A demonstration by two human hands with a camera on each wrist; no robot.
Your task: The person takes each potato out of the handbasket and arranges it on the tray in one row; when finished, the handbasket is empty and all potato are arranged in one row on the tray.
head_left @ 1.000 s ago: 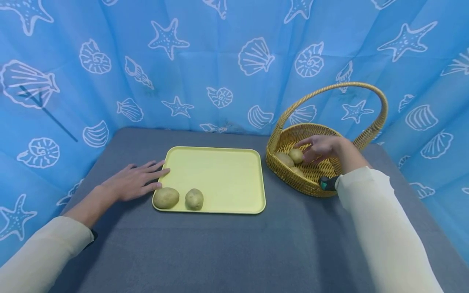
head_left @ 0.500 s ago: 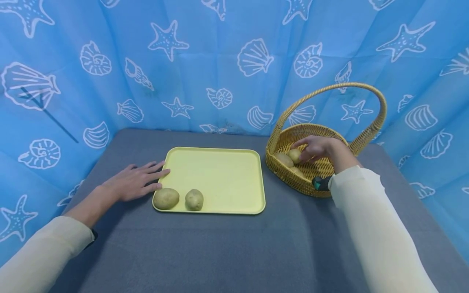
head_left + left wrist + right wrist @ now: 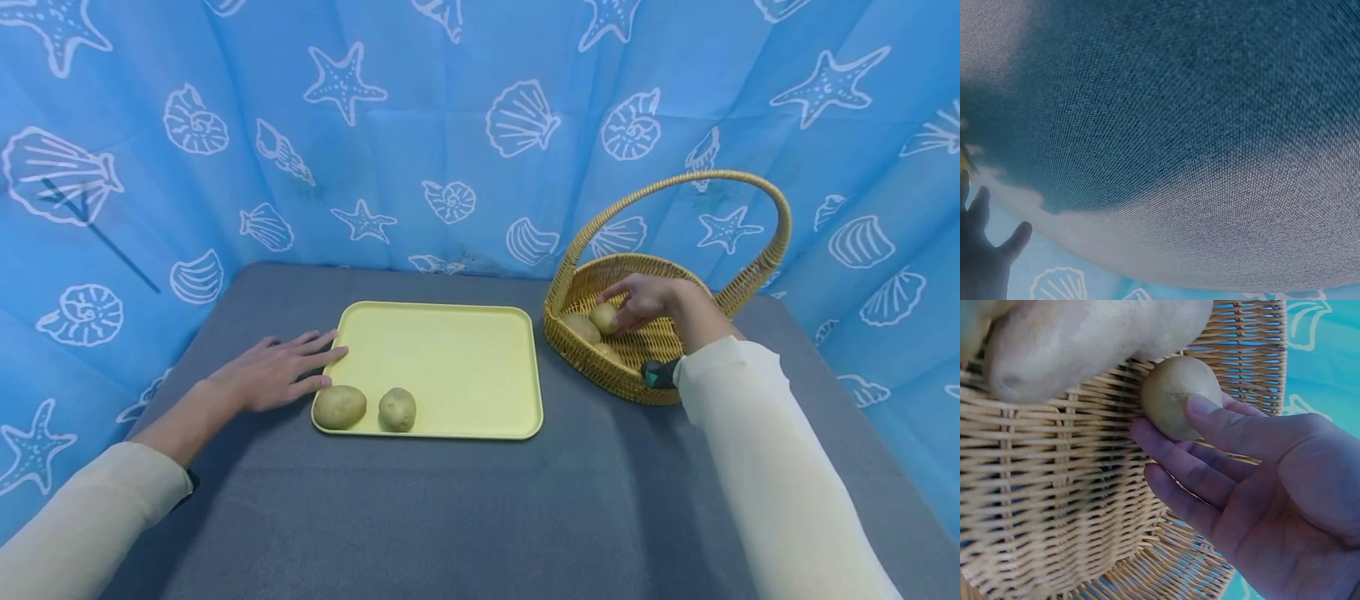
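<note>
My right hand (image 3: 647, 302) reaches into the wicker basket (image 3: 592, 372). In the right wrist view, its thumb presses the front of a small round potato (image 3: 1172, 384) while fingers curve behind and under it. Other potatoes (image 3: 1094, 340) lie beside it in the basket. On the left, my left hand (image 3: 273, 373) lies with straight, spread fingers, the fingertips over the left rim of the yellow tray (image 3: 465, 375). An oval potato (image 3: 340, 407) and a rounder potato (image 3: 397, 409) sit along the tray's near edge. The left wrist view shows mostly cloth and part of the left hand (image 3: 985, 231).
A tall arched handle (image 3: 678, 177) rises over the basket, and the right forearm passes in front of its right side. Grey cloth (image 3: 450, 517) covers the table. A blue curtain (image 3: 420, 150) with shell prints hangs behind and at both sides.
My right hand has moved slightly left onto the small round potato, and its fingers have closed around it. The left hand and the tray stay put.
</note>
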